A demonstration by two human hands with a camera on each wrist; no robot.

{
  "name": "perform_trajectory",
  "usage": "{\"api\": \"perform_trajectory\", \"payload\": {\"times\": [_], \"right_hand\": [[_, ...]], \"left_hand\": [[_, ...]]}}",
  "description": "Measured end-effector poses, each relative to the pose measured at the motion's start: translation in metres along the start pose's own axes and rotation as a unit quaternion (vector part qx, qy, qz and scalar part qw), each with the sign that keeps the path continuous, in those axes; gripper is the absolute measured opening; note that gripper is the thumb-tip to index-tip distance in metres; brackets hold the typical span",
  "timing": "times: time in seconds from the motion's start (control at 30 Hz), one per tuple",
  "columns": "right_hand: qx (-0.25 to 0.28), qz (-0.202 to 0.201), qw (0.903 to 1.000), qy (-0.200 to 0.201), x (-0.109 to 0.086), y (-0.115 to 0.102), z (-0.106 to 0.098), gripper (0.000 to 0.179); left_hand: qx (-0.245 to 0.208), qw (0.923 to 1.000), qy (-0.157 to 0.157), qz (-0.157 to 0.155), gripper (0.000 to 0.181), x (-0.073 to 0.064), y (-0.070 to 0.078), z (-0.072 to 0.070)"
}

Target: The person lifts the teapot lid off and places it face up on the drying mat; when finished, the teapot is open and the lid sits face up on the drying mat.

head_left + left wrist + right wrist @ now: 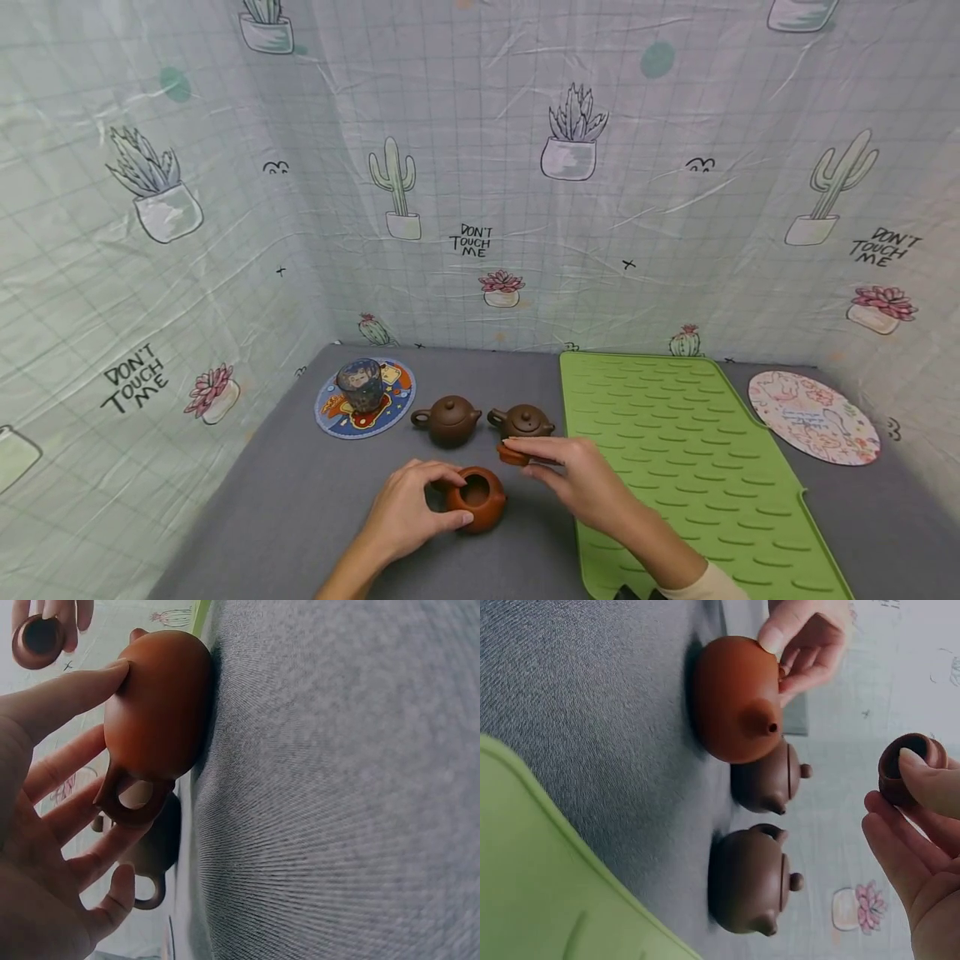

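Observation:
An orange-brown teapot (486, 518) with its mouth uncovered sits upright on the grey cloth. My left hand (408, 508) grips it at the rim, thumb on the near side and fingers on the far side; its handle (129, 810) points toward that palm. Up and to the right of the pot, my right hand (581, 479) pinches the matching lid (513, 454), held in the air apart from the pot. In the right wrist view the thumb presses against the hollow underside of the lid (907, 769).
Two dark brown lidded teapots, one on the left (448, 423) and one on the right (528, 418), stand behind. A glass (360, 385) rests on a blue round mat (401, 385). At right lie a green ridged mat (675, 467) and a pink round mat (813, 417).

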State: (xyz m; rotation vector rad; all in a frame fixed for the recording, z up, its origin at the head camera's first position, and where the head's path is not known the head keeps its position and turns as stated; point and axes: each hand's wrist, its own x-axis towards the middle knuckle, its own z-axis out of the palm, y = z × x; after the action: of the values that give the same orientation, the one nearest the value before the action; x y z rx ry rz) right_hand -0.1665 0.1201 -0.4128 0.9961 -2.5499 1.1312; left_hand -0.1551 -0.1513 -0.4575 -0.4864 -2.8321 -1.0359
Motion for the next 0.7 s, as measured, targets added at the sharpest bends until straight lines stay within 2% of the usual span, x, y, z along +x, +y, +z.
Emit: {"api": "perform_trajectory", "payload": {"times": [0.17, 0.37, 0.57, 0.7], "right_hand": [[0.022, 0.039, 0.9989, 0.014, -0.005, -0.001, -0.008, 0.038], [0.026, 0.036, 0.9972, 0.060, -0.009, 0.001, -0.016, 0.030], [0.011, 0.029, 0.9933, 0.112, -0.016, 0.002, -0.026, 0.036], [0.023, 0.030, 0.9905, 0.132, -0.021, 0.004, -0.033, 0.037]], "left_hand": [[-0.005, 1.0000, -0.003, -0.003, 0.034, 0.001, 0.000, -0.001], [-0.010, 0.9999, -0.005, -0.001, 0.035, 0.002, -0.001, -0.002], [-0.015, 0.9999, -0.006, 0.000, 0.034, 0.002, -0.002, -0.002], [-0.021, 0.9997, -0.009, -0.002, 0.033, 0.003, -0.002, -0.002]]}}
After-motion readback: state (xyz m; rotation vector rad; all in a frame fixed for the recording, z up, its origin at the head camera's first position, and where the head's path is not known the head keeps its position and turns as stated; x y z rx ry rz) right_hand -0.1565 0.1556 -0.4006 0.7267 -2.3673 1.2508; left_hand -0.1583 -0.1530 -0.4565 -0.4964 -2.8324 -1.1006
